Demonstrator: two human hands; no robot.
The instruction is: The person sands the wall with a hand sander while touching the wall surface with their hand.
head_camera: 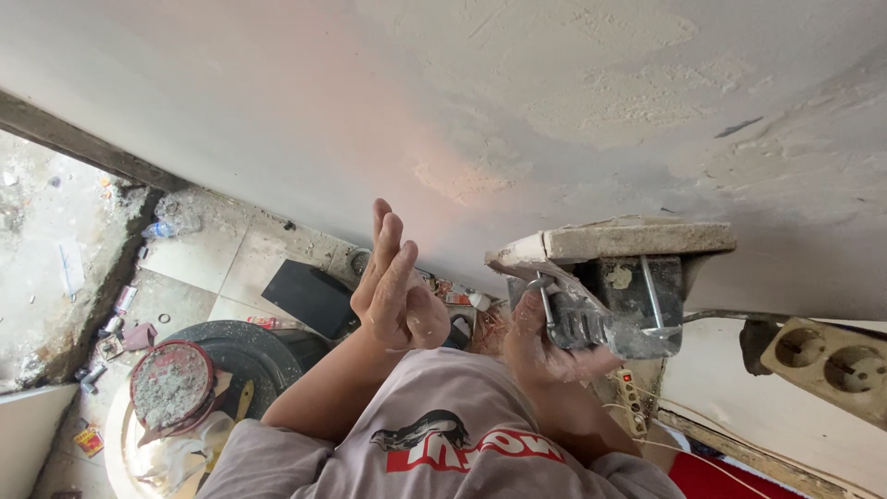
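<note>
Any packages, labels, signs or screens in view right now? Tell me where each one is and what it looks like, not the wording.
Shirt print: on the grey shirt below the hands; red band with white shapes, dark figure above.
Small packet: on the floor at lower left; flat, yellow and red.
Can: lying on the floor by the left ledge; small, red and white.
Plastic bottle: on the floor by the wall; clear, blue label.
No screens or signs.

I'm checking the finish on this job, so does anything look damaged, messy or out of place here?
Yes. The wall has rough, uneven plaster patches. A socket strip hangs loose at the right instead of being fixed. The floor is littered with scraps. The right hand grips a plaster-caked trowel; the left hand is empty.
</note>
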